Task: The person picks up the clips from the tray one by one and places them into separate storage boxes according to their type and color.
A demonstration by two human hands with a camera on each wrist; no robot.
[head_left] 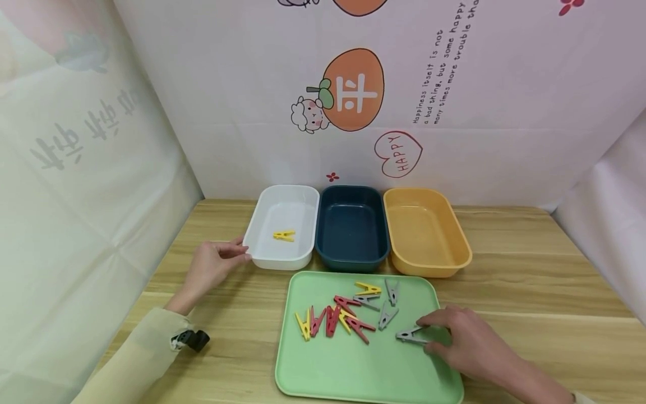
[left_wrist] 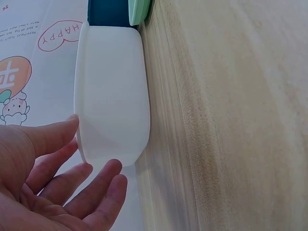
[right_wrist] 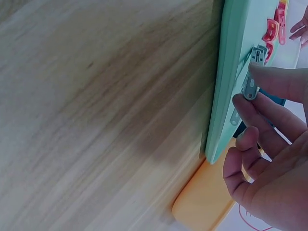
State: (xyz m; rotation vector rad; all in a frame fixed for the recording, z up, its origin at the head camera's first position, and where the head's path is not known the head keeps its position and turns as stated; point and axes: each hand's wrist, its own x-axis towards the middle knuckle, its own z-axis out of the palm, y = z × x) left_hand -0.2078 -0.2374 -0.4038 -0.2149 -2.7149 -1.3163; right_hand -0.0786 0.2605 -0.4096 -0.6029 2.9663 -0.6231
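Right hand (head_left: 466,341) pinches a gray clothespin (head_left: 404,336) near the green tray's (head_left: 343,370) right edge

Its thumb and a finger meet the two legs of the clothespin from either side, a narrow hold over the right part of the tray. Whether the piece rests on the tray or has been raised slightly is hard to tell. Left of it, toward the tray's far half, are three other gray clothespins (head_left: 384,320), a loose group of red clothespins (head_left: 330,324) and three yellow clothespins (head_left: 374,289), some overlapping.

Beyond the tray's far edge, three bins stand side by side. Farthest left is the white bin (head_left: 295,210), with a single yellow clothespin (head_left: 278,235) lying inside; next comes the navy bin (head_left: 351,224), then the orange bin (head_left: 424,235) behind the tray's right part. Left of the tray's far corner, the person's left hand (head_left: 212,266) touches the near left corner of the white bin, its fingers relaxed and apart. Tray and bins stand on a wood-grain table (head_left: 227,348).
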